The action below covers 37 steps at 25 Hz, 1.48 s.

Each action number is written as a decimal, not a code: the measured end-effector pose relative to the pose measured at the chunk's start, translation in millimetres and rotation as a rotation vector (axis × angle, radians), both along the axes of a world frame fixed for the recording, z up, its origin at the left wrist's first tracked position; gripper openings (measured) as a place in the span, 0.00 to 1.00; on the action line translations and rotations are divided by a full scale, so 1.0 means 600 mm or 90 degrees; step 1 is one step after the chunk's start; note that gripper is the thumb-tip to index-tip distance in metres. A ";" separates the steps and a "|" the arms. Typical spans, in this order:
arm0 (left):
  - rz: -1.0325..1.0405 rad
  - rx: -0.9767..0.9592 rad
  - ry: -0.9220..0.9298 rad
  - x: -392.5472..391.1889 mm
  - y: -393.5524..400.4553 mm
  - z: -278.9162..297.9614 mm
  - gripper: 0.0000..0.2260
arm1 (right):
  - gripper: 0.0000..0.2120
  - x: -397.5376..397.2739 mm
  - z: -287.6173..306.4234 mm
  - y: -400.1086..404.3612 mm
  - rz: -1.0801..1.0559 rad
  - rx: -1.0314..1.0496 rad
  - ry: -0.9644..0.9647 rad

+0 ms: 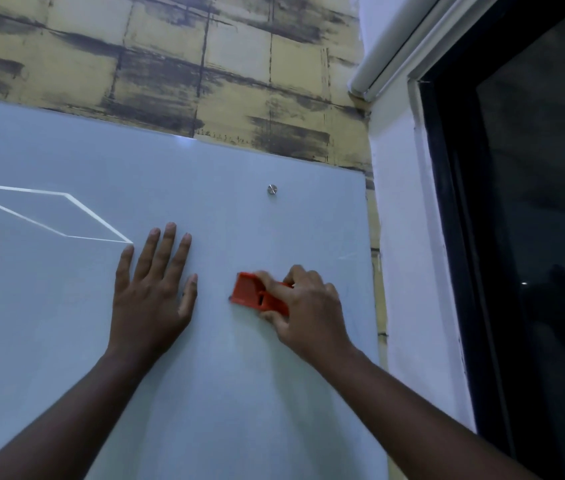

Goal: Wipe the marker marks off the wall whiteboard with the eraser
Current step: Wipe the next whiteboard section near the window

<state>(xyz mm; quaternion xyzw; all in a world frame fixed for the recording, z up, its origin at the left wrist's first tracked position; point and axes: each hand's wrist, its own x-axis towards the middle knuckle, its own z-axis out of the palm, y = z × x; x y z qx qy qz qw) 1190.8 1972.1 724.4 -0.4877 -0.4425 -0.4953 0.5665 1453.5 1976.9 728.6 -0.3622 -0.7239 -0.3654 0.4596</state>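
A pale glass whiteboard [66, 341] covers most of the wall in front of me. My right hand [305, 306] grips an orange eraser [251, 292] and presses it flat on the board, right of centre; the eraser looks slightly blurred. My left hand [154, 289] lies flat on the board with its fingers spread, a little left of the eraser. I can make out no clear marker marks; a faint short streak [347, 256] shows near the board's right edge. Bright reflected lines [66, 216] cross the board at the upper left.
A metal mounting stud [272, 189] sits near the board's top right. Yellow brick-pattern wallpaper [205, 64] runs above the board. To the right are a white wall strip [409, 271], a rolled blind [395, 50] and a dark window [544, 237].
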 end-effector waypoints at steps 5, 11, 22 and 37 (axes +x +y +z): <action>0.007 -0.007 0.004 -0.008 -0.001 -0.027 0.29 | 0.31 0.139 0.045 0.042 -0.019 -0.103 0.261; -0.004 -0.023 -0.021 0.000 -0.003 -0.055 0.29 | 0.31 0.170 0.002 0.070 -0.016 -0.065 0.328; 0.003 -0.035 -0.043 0.010 0.005 -0.079 0.29 | 0.31 -0.035 -0.103 -0.001 0.036 0.065 -0.024; 0.011 -0.075 -0.035 0.006 -0.002 -0.190 0.30 | 0.33 0.152 -0.196 0.054 0.023 -0.104 0.370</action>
